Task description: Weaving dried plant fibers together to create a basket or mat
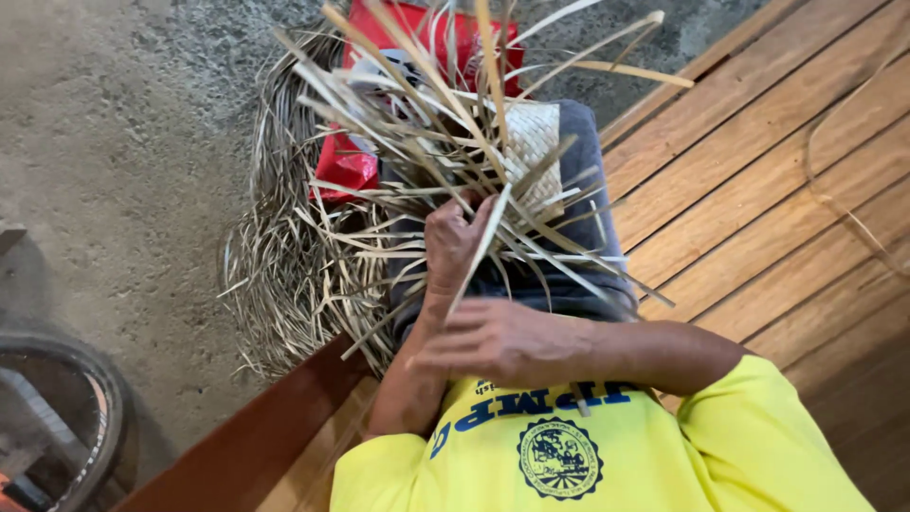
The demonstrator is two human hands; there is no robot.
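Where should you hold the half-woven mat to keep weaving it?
Hold the woven patch, coming from the near side, as the left hand does. It is flat and firm; the loose strips fan outward and would bend in a grip.

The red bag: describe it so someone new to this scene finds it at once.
Start at the wooden platform, then look left to the grey concrete floor and its heap of dry palm strips. The red bag lies on that heap's upper part, behind the weaving. It is the only bright red thing among pale straw.
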